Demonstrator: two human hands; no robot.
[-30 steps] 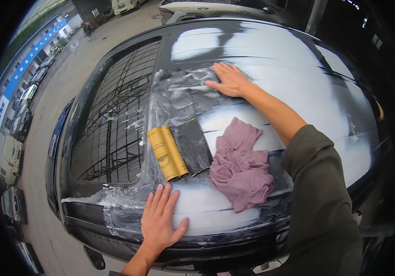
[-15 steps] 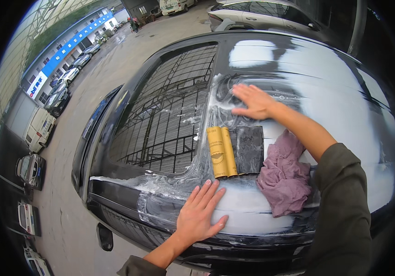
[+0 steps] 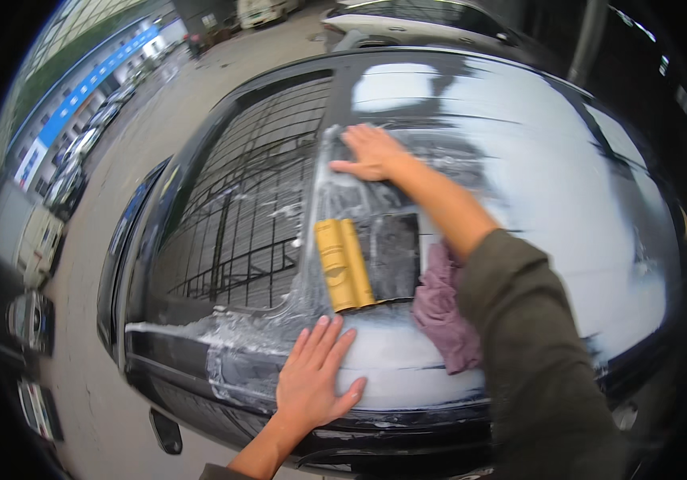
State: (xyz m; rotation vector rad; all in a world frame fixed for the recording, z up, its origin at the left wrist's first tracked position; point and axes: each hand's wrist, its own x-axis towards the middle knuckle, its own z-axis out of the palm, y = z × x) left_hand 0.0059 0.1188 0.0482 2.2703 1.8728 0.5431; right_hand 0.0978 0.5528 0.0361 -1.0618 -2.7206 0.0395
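My right hand (image 3: 371, 152) lies flat with fingers stretched on the far part of a black car roof (image 3: 431, 156), close to the dark roof glass (image 3: 243, 192). Whitish slurry is smeared around it. On the near side of the roof, my left hand (image 3: 315, 380) rests palm down with its fingers spread. Between the hands lies sandpaper (image 3: 343, 264), its yellow-brown backing curled into rolls beside a wet dark sheet (image 3: 394, 256). Right of that sheet is a crumpled mauve cloth (image 3: 446, 320), partly hidden by my right sleeve. Neither hand holds anything visible.
Dull grey-white patches (image 3: 543, 184) cover much of the roof. A side mirror (image 3: 166, 432) sticks out at the lower left. Beyond the car are a light-coloured car (image 3: 423, 16), a post (image 3: 587, 44), and several parked vehicles along the left.
My right hand has slid left and away from me toward the roof glass. My left hand stays in place on the roof. The whole view has shifted, so the car appears further left.
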